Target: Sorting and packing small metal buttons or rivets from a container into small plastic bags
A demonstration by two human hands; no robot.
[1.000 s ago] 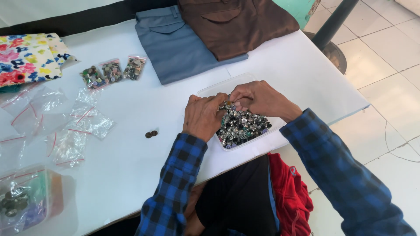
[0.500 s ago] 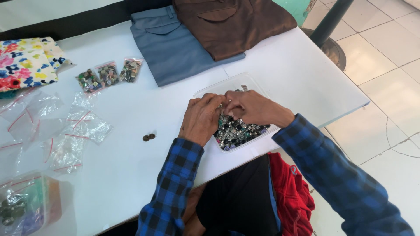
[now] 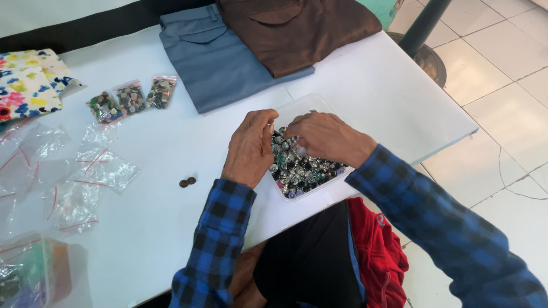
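A clear plastic tray [image 3: 297, 107] full of small metal buttons [image 3: 302, 171] sits on the white table near the front edge. My left hand [image 3: 250, 149] rests at the tray's left side, fingers curled and pinched over the buttons. My right hand [image 3: 328, 137] lies across the tray from the right, fingertips down among the buttons close to my left fingertips. What either hand pinches is too small to see. Two loose dark buttons [image 3: 187, 182] lie on the table left of my left wrist.
Three small bags of buttons [image 3: 131, 98] lie at the back left beside floral fabric [image 3: 27, 85]. Several empty clear zip bags [image 3: 85, 171] spread on the left. Folded grey [image 3: 217, 63] and brown [image 3: 297, 31] trousers lie behind the tray. The table's right edge [image 3: 456, 140] drops to tiled floor.
Both hands have shifted slightly over the tray, fingertips working among the buttons. The tray and other items stay put.
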